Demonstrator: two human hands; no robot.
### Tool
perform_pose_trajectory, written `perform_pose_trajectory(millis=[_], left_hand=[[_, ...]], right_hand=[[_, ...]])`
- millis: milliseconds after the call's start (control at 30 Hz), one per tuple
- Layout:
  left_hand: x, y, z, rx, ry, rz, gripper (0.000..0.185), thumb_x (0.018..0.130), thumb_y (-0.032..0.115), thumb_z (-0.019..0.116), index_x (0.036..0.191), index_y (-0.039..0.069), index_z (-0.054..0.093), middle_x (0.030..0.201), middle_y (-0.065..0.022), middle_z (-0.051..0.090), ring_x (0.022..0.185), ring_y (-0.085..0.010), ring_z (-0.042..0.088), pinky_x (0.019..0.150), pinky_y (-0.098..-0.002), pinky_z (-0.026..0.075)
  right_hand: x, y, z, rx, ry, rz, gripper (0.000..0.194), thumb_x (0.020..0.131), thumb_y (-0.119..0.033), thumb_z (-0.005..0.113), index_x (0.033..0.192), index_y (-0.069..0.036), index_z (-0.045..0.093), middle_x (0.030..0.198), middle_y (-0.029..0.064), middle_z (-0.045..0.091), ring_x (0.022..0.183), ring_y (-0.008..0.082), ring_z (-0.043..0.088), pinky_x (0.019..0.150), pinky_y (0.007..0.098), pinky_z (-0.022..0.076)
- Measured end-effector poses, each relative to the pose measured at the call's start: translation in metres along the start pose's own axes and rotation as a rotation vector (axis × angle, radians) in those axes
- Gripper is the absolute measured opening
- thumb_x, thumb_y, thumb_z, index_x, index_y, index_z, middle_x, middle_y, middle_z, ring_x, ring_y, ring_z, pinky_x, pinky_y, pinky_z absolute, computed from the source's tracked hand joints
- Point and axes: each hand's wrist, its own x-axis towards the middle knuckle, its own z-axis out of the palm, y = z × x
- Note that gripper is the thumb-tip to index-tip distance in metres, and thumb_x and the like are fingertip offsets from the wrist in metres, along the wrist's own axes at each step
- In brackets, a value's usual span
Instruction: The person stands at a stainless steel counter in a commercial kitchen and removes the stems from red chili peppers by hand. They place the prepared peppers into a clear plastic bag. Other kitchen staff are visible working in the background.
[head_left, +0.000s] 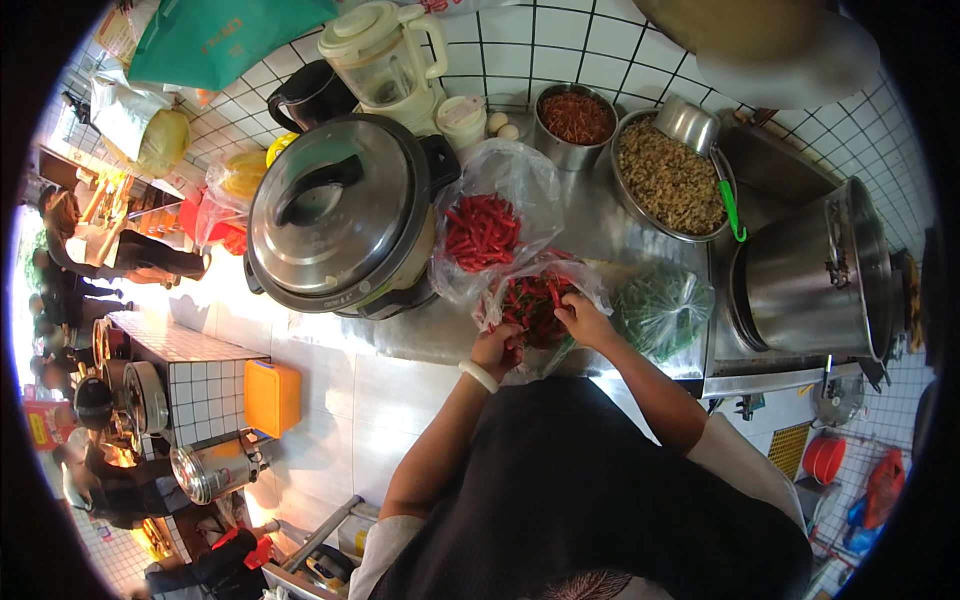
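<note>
On the steel counter (409, 337) an open clear plastic bag (596, 281) holds red chili peppers (536, 292) with green stems. My right hand (587, 321) is at the bag's right side, its thumb and fingers pinching a red chili among the others. My left hand (498, 349), with a white bangle at the wrist, is curled at the bag's near left edge; bits of red chili show between its fingers. Just beyond lies a second clear bag (536, 180) with a pile of stemless-looking red chilies (484, 231). A bag of green vegetables (660, 307) rests to the right.
A large lidded electric pressure cooker (341, 217) stands at left. Behind are a blender (386, 67), two eggs (502, 126), a steel pot of dried red shreds (576, 116) and a bowl of brown crumbly food (667, 180). A tall stockpot (810, 270) stands right. People are further left.
</note>
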Motion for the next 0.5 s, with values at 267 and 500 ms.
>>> perform_pose_trajectory(millis=[267,500], left_hand=[[0.015,-0.009,0.021,0.120,0.184,0.270,0.016,0.081,0.022,0.062,0.080,0.006,0.058,0.060,-0.0024,0.054,0.044,-0.0120,0.047,0.037,-0.0246,0.035],[0.022,-0.011,-0.004,0.026,-0.044,0.041,0.023,0.083,0.023,0.056,0.067,0.007,0.056,0.060,-0.0044,0.055,0.056,-0.0130,0.053,0.049,-0.0253,0.041]], right_hand=[[-0.027,-0.059,0.001,-0.062,-0.053,-0.315,0.015,0.078,-0.016,0.056,0.077,-0.001,0.054,0.070,0.0190,0.057,0.068,0.0363,0.055,0.061,0.0433,0.0435],[-0.030,-0.063,0.002,-0.023,-0.180,-0.669,0.023,0.074,-0.024,0.063,0.080,-0.004,0.054,0.077,0.0128,0.056,0.074,0.0295,0.057,0.064,0.0385,0.0458]])
